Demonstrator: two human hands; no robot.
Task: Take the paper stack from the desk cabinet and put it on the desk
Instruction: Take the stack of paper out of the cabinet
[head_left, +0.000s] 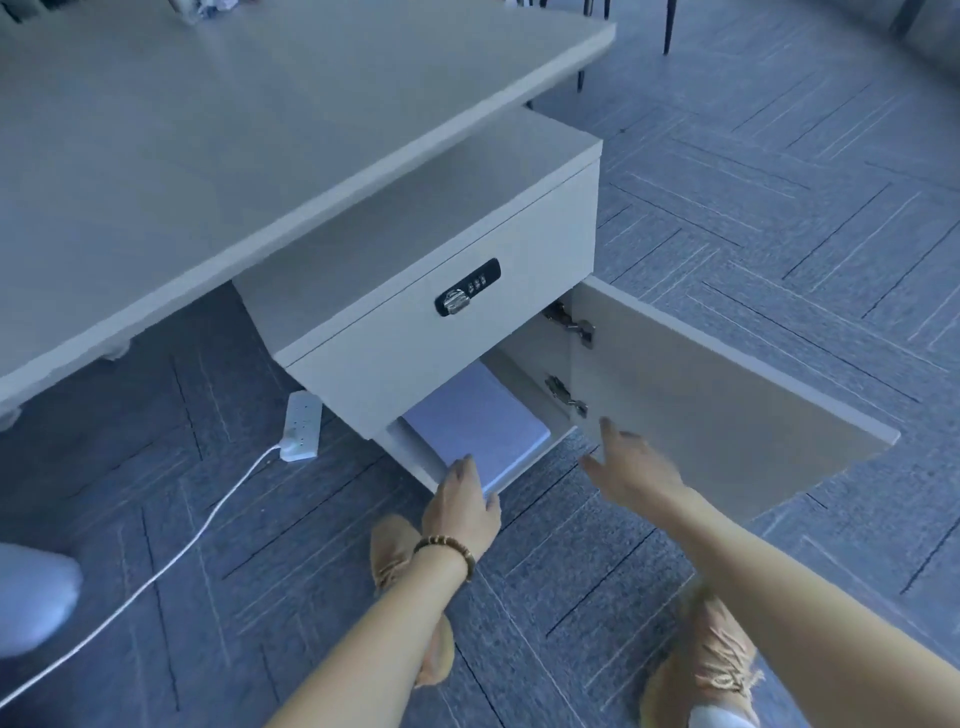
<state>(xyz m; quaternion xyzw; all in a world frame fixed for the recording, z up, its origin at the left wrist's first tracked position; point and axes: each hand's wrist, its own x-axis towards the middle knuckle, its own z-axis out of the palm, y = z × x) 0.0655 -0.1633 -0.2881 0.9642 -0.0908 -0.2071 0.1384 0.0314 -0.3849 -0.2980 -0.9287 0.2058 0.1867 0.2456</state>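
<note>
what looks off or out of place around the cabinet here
Little stands out. The paper stack lies skewed in the cabinet, its near corner at the front edge under the left hand. A white power strip lies loose on the floor beside the cabinet, its cord trailing across the carpet.

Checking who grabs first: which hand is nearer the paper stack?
Left. The left hand touches the paper stack at its front edge; the right hand hovers apart, to its right by the open door.
</note>
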